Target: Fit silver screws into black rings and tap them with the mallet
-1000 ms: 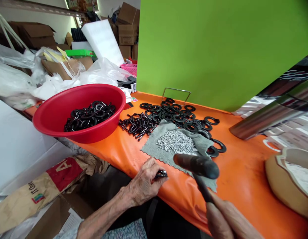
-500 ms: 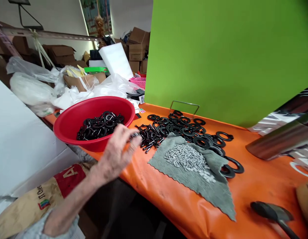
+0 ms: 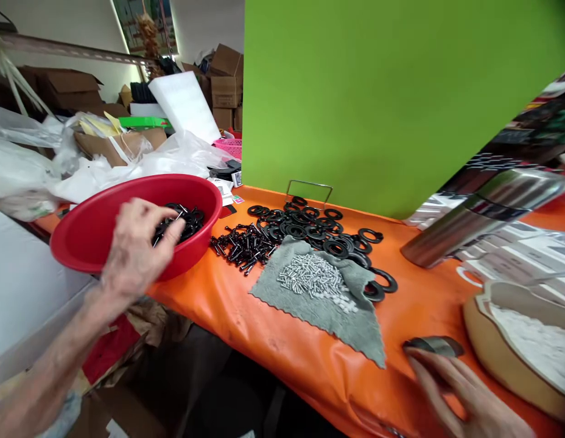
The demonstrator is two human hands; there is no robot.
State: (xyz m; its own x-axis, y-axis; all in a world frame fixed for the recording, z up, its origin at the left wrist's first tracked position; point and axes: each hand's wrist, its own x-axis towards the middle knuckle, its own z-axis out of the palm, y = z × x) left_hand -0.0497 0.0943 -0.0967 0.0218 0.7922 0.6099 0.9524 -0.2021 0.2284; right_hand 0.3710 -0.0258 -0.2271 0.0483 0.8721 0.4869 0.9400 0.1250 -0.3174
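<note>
My left hand [image 3: 139, 240] is above the near side of a red plastic basin [image 3: 81, 243]. Its fingers are curled and a gap shows between thumb and index finger. In the basin lie dark rings and pins [image 3: 189, 222], one with a shiny shaft close to my fingertips. At lower right is my right hand [image 3: 469, 392], slightly blurred, thumb and index fingertip together at the left end of a dark oval thing [image 3: 433, 345]. Anything pinched there is too small or hidden to name.
A grey-green cloth [image 3: 301, 307] carries silver screws [image 3: 312, 274] and small white pieces [image 3: 345, 302]. Behind it are black pins [image 3: 243, 246] and black rings [image 3: 296, 230]. A steel flask [image 3: 447, 237] and a tan bowl of white pieces [image 3: 487, 347] stand right; a green board [image 3: 378, 103] rises behind.
My left hand has moved left from the gap between basin and pin pile to above the basin. My right hand has come into view over the dark oval thing. The view has turned right.
</note>
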